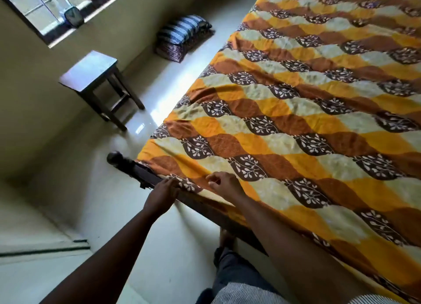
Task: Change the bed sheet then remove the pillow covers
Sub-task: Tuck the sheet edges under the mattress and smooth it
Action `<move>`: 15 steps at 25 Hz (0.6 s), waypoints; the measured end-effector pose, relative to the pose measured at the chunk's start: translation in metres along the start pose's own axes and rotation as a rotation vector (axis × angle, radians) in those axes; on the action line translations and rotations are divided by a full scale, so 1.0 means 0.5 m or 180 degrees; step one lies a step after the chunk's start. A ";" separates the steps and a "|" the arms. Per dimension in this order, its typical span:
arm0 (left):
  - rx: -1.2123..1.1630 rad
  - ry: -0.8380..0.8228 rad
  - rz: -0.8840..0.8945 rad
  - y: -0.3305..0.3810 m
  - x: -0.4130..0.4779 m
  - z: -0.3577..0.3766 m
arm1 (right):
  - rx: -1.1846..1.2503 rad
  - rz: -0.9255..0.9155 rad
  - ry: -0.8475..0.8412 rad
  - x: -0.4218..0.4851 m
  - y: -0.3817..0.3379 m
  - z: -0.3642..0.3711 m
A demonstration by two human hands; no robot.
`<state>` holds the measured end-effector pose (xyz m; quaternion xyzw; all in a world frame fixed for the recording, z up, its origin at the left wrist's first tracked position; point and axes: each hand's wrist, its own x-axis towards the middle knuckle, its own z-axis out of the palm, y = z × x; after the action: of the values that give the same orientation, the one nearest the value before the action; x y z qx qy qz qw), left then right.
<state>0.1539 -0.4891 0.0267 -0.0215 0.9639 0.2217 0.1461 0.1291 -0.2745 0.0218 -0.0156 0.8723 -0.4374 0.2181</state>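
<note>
The person wears a finely striped pale shirt (246, 292) and grey trousers (232, 269).

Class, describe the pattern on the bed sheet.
The bed sheet has wavy orange, brown and cream bands with dark leaf motifs; head view.
</note>
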 end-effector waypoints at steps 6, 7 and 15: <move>0.0505 -0.0332 0.0577 -0.109 0.165 -0.053 | 0.0061 0.0474 -0.0087 0.123 -0.061 0.102; 0.0600 -0.0462 0.0782 -0.125 0.186 -0.055 | 0.0018 0.0535 -0.0146 0.139 -0.067 0.120; 0.0979 -0.1005 0.2433 -0.214 0.324 -0.045 | -0.1004 0.0987 0.0178 0.204 -0.077 0.249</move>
<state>0.0042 -0.5914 -0.0463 0.3927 0.8902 0.1143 0.2006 0.0795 -0.4144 -0.0509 0.0970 0.9276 -0.2570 0.2533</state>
